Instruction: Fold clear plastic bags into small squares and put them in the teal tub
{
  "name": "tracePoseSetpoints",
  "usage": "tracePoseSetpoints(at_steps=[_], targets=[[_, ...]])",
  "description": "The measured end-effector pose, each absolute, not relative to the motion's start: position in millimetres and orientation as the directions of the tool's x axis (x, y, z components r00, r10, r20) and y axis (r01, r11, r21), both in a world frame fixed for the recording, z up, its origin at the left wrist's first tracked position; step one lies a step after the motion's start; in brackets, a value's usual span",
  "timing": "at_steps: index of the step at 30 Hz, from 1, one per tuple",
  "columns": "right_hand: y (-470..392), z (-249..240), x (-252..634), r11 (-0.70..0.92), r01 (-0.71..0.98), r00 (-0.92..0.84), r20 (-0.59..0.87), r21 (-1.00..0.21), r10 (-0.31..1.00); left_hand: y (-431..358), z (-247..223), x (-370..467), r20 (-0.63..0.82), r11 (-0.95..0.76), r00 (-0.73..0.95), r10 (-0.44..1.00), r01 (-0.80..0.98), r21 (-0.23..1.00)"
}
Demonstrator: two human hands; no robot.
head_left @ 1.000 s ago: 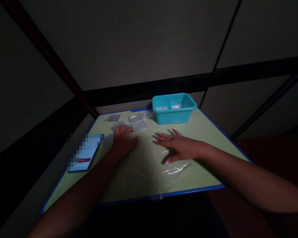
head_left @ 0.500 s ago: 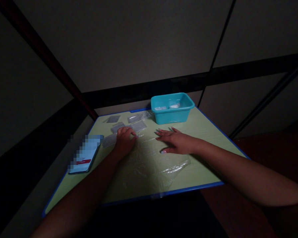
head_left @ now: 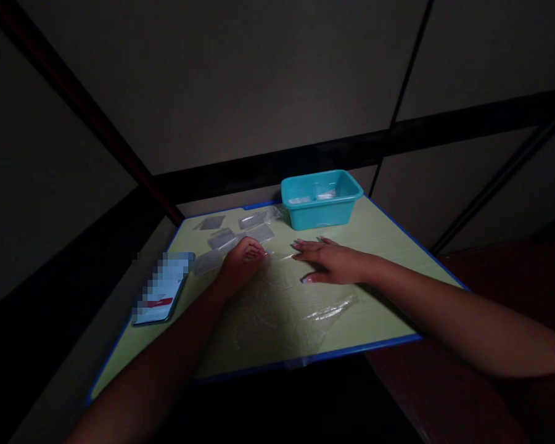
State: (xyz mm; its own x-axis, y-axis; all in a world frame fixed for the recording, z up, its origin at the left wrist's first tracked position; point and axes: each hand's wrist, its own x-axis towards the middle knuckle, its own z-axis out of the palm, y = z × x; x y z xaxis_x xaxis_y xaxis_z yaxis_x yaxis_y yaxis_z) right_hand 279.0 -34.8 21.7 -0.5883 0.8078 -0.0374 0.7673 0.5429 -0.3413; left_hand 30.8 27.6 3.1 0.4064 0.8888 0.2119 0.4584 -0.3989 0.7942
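Observation:
A large clear plastic sheet or bag (head_left: 282, 308) lies flat on the pale yellow-green table (head_left: 388, 308), its lower end reaching over the front edge. My left hand (head_left: 246, 259) is at its upper left corner, with thumb and fingers pinched together on the plastic. My right hand (head_left: 330, 262) rests palm down on its upper right part, fingers spread. Beyond my left hand lie several small folded clear plastic pieces, one (head_left: 222, 238) close to the knuckles and a flat one (head_left: 208, 262) left of the wrist.
A turquoise basket (head_left: 324, 216) with small clear packets inside stands at the back right. A phone (head_left: 164, 290) lies at the left edge. More plastic pieces (head_left: 259, 217) lie left of the basket. A wall rises behind.
My left hand has moved a little to the right, towards my right hand, uncovering more of the small plastic pieces. My right hand has stayed nearly in place.

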Motion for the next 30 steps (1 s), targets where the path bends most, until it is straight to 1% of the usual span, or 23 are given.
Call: tracePoseSetpoints(at_steps=[2, 4, 8, 12, 15, 17, 18, 21, 23, 27, 30], targets=[[-34, 21, 280, 0.548, 0.763, -0.591, -0.027, -0.343, 0.806, 29, 1, 31, 0.221, -0.388, 0.387, 0.895, 0.434, 0.813], [-34, 20, 281, 0.549, 0.761, -0.589, -0.013, -0.345, 0.808, 31, 0, 30, 0.223, -0.382, 0.367, 0.903, 0.451, 0.807], [-33, 19, 282, 0.555, 0.748, -0.586, 0.031, -0.363, 0.810, 33, 2, 25, 0.190, -0.376, 0.384, 0.904, 0.496, 0.783], [-30, 16, 284, 0.548, 0.747, -0.572, 0.054, -0.377, 0.818, 35, 5, 22, 0.152, -0.340, 0.384, 0.911, 0.488, 0.804], [-28, 13, 285, 0.558, 0.741, -0.579, 0.064, -0.374, 0.813, 36, 5, 22, 0.166, -0.347, 0.380, 0.910, 0.481, 0.805], [-28, 12, 285, 0.564, 0.736, -0.584, 0.072, -0.374, 0.809, 35, 5, 23, 0.225, -0.405, 0.371, 0.901, 0.531, 0.744], [-28, 12, 284, 0.563, 0.736, -0.582, 0.073, -0.376, 0.810, 33, 5, 24, 0.268, -0.453, 0.381, 0.885, 0.567, 0.688], [-29, 12, 284, 0.555, 0.739, -0.576, 0.070, -0.383, 0.815, 27, 6, 26, 0.360, -0.608, 0.490, 0.794, 0.636, 0.476], [-30, 12, 285, 0.553, 0.739, -0.574, 0.072, -0.384, 0.816, 22, 5, 28, 0.359, -0.671, 0.567, 0.741, 0.640, 0.375], [-29, 11, 285, 0.555, 0.736, -0.578, 0.066, -0.388, 0.813, 18, 0, 30, 0.311, -0.692, 0.620, 0.720, 0.671, 0.266], [-28, 11, 285, 0.537, 0.748, -0.573, 0.029, -0.389, 0.819, 21, -6, 30, 0.296, -0.691, 0.626, 0.721, 0.682, 0.241]])
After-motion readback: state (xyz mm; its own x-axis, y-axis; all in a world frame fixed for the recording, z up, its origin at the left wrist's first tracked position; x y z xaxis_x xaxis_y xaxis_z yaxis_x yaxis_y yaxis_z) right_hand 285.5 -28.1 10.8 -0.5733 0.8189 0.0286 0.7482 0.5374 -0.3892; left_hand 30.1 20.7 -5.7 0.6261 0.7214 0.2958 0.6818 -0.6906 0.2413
